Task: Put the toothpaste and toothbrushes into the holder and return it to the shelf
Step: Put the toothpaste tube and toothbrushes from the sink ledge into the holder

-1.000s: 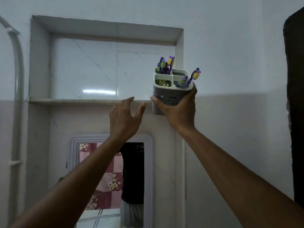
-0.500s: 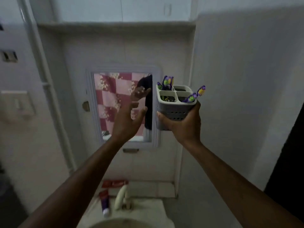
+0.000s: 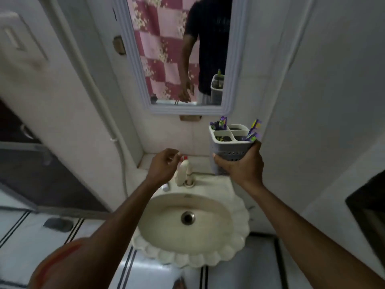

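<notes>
My right hand [image 3: 242, 166] grips the base of a grey, perforated holder [image 3: 228, 147] with four compartments, held upright over the sink's back right corner. Purple and green toothbrushes stand in its back left compartment [image 3: 221, 124] and lean out of its front right one [image 3: 254, 130]. My left hand [image 3: 163, 166] hovers over the ledge behind the sink with loosely curled fingers and nothing in it. A red tube end [image 3: 184, 157] peeks out just right of that hand; what else lies on the ledge is hidden. The shelf is out of view.
A cream scalloped sink [image 3: 239, 232] sits below my hands, with a white tap [image 3: 185, 172] at its back. A white-framed mirror [image 3: 133, 69] hangs above. A white pipe [image 3: 93, 80] runs down the left wall. The right wall is close beside the holder.
The view has swung down from the high shelf to the sink. My right hand has lowered the holder from shelf level to just above the sink. My left hand has dropped towards the ledge.
</notes>
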The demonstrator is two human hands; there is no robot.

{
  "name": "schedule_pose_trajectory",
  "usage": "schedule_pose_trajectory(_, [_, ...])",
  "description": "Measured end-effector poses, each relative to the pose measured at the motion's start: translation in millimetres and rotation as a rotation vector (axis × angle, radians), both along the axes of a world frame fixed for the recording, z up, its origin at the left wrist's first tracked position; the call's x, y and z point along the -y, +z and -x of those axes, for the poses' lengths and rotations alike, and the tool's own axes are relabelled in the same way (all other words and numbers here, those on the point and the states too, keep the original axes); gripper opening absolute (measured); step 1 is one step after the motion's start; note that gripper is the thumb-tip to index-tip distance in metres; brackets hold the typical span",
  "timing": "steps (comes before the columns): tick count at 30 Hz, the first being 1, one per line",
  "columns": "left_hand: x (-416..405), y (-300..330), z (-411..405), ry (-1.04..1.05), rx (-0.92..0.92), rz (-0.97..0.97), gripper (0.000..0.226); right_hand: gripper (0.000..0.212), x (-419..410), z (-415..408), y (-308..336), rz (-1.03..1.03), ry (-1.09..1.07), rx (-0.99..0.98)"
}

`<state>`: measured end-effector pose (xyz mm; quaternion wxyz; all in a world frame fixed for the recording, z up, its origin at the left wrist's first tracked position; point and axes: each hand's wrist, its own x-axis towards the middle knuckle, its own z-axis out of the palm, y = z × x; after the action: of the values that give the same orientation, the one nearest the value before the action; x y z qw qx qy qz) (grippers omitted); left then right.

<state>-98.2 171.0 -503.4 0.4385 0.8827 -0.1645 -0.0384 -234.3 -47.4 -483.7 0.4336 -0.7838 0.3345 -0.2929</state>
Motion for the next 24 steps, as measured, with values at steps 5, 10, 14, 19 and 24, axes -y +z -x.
schedule_pose_trajectory(5, [-33.3,-82.2,-42.3,0.033,-0.182,-0.137,0.032,0.113,-18.5,-18.3,-60.5,-0.050,-0.021,-0.145])
schedule_pose_trajectory(10, [-39.2,-153.7,-87.6,0.024,-0.341,-0.292,0.041,0.124,-36.3,-36.4,-105.9,-0.116,-0.048,-0.274])
schedule_pose_trajectory(14, [-33.2,-201.7,-122.1,0.090,-0.393,-0.302,0.049,0.112,-37.7,-48.8,-134.4,-0.199,-0.049,-0.295])
schedule_pose_trajectory(19, [-17.4,-190.2,-134.1,0.235,-0.427,-0.232,0.061,0.116,-35.9,-64.0,-156.6,-0.235,-0.082,-0.262])
schedule_pose_trajectory(24, [-15.8,-166.9,-120.6,0.232,-0.314,-0.158,0.057,0.123,-37.7,-61.6,-179.3,-0.209,-0.064,-0.207])
